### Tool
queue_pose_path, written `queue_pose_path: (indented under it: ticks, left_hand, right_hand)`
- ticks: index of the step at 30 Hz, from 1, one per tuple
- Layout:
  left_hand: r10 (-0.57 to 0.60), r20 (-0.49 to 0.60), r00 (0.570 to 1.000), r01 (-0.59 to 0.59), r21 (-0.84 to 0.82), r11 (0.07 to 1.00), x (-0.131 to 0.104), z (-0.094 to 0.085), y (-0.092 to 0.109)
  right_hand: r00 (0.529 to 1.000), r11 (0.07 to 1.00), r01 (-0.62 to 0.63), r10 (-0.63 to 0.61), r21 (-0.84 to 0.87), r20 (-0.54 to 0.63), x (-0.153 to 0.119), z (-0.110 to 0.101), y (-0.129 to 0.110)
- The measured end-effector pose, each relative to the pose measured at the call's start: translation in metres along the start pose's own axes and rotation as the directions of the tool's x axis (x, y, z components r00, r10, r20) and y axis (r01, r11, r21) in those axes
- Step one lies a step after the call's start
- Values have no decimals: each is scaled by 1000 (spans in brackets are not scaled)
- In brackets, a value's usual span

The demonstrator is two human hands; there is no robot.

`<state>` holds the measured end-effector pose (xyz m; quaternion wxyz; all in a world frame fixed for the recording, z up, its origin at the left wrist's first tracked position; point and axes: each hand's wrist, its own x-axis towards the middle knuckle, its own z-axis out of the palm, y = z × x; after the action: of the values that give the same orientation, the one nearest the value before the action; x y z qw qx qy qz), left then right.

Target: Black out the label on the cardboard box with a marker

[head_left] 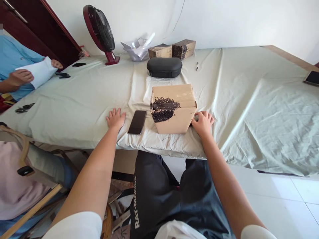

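Observation:
A brown cardboard box (174, 122) stands near the front edge of the cloth-covered table (239, 109), with black scribble over its left side. My left hand (116, 119) lies flat on the cloth, fingers spread, holding nothing. Between that hand and the box rests a dark-screened phone (137, 122). Just right of the box, my right hand (203, 123) bends its fingers down around a small dark thing (196, 118). The box's edge and my fingers partly hide it, so its kind is unclear.
Behind the box sit a black zip case (164, 67), two scribbled boxes (184, 49) and a clear basket with papers (138, 53). A fan (99, 31) stands back left. A person in blue (15, 63) holds paper (38, 73). A pen (197, 66) lies farther back.

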<state>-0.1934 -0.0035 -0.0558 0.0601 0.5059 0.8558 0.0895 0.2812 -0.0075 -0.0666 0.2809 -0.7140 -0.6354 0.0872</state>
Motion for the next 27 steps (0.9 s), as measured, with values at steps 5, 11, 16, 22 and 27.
queue_pose_path:
  ticks: [5, 11, 16, 22, 27]
  left_hand:
    - [-3, -2, 1000, 3, -1, 1000, 0, -1, 1]
    - [-1, -10, 1000, 1, -11, 1000, 2, 2, -2]
    - [0, -18, 1000, 0, -26, 1000, 2, 3, -3]
    - [8, -35, 999, -10, -55, 998, 1, 2, -3]
    - [65, -219, 974, -91, -110, 990, -14, -6, 5]
  right_hand:
    - [999, 1000, 15, -14, 14, -29, 0, 2, 1]
    - [997, 993, 28, -19, 112, -79, 2, 4, 6]
    - [994, 982, 20, 2, 187, -113, 3, 3, 7]
    - [991, 978, -22, 50, 208, -127, 3, 1, 3]
    - [990, 973, -22, 53, 229, -129, 1, -4, -2]
